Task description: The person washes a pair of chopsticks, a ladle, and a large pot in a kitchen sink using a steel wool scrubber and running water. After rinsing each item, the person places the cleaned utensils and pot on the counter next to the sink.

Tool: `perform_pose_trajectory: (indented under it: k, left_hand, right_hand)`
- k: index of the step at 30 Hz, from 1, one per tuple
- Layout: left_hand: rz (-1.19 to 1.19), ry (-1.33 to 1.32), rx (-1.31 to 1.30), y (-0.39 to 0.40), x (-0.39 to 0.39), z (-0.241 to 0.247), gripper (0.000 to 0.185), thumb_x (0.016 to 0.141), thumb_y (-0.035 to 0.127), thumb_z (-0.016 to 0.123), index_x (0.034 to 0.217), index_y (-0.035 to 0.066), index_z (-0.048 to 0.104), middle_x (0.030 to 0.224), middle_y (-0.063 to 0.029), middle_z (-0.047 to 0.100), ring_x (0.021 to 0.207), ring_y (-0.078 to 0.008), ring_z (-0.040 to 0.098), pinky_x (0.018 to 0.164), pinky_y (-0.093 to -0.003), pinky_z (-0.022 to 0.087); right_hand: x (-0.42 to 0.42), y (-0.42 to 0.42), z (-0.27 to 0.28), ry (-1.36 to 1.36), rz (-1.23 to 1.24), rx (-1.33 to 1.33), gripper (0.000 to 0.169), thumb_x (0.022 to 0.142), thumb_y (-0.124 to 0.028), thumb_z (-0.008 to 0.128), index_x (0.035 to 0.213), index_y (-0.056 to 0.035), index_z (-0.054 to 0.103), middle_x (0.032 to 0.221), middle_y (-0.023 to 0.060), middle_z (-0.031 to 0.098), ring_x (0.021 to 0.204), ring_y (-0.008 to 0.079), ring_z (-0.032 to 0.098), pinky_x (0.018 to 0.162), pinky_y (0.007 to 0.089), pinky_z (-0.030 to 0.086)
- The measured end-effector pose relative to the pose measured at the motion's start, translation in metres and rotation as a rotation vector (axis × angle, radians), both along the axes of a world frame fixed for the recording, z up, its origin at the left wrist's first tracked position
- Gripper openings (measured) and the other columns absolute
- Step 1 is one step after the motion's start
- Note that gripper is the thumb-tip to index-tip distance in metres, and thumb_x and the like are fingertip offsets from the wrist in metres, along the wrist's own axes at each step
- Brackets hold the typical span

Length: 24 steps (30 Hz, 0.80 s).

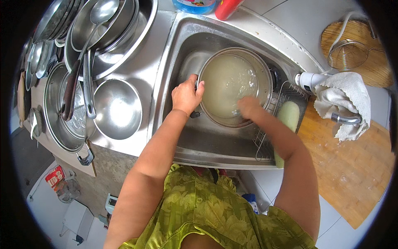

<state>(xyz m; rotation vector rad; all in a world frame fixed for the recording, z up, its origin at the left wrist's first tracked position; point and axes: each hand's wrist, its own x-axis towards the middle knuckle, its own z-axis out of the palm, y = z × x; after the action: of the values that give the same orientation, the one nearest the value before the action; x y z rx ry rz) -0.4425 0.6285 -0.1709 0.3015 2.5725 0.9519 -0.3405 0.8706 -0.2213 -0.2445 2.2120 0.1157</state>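
A steel pot [238, 51] with cloudy, pale yellowish liquid in it stands in the stainless steel sink [199, 152]. At the pot's left side, my left hand [188, 95] grips its rim or side handle, the thumb up near the rim. My right hand [249, 107] is over the lower right part of the pot, its fingers at or in the liquid; it is blurred, and the fingertips are hidden. Ripples and bright glints show on the liquid near it. Just right of the pot, a wire rack [264, 146] holds a long pale green gourd [289, 115].
Left of the sink are a steel bowl [118, 109], a steamer pot [49, 118] and a large basin [149, 31] with stacked pans and a ladle [104, 11]. On the right are a towel-draped faucet [345, 118], a wooden board [348, 174] and a wire strainer [348, 56]. Bottles stand behind.
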Motion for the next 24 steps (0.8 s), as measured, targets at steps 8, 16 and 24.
perform_pose_trajectory:
  k: [8, 16, 24]
  left_hand:
    - [0.011, 0.027, -0.005, 0.001, -0.002, 0.002, 0.027, 0.088, 0.033, 0.054, 0.093, 0.006, 0.055, 0.074, -0.0189, 0.065, 0.074, -0.0397, 0.063, 0.068, -0.0499, 0.048]
    - [0.019, 0.016, 0.000, 0.000, 0.001, -0.004, 0.028, 0.088, 0.034, 0.054, 0.096, 0.007, 0.056, 0.072, -0.0187, 0.065, 0.074, -0.0388, 0.064, 0.068, -0.0493, 0.048]
    - [0.017, -0.013, -0.006, 0.002, -0.002, -0.002, 0.029, 0.088, 0.034, 0.053, 0.098, 0.007, 0.056, 0.069, -0.0188, 0.064, 0.074, -0.0387, 0.064, 0.069, -0.0494, 0.047]
  right_hand:
    - [-0.041, -0.074, -0.039, 0.557, -0.933, -0.733, 0.033, 0.073, 0.001, 0.060, 0.106, -0.0041, 0.063, 0.104, 0.0170, 0.065, 0.099, 0.0344, 0.061, 0.085, 0.0408, 0.048]
    - [-0.078, -0.013, 0.027, 0.675, -0.298, -0.124, 0.021, 0.079, -0.007, 0.059, 0.097, -0.0102, 0.070, 0.108, 0.0134, 0.061, 0.099, 0.0310, 0.059, 0.083, 0.0413, 0.048]
    - [-0.028, 0.020, 0.045, -0.117, 0.033, 0.043, 0.017, 0.080, -0.010, 0.057, 0.092, -0.0088, 0.070, 0.103, 0.0159, 0.064, 0.100, 0.0340, 0.060, 0.082, 0.0447, 0.048]
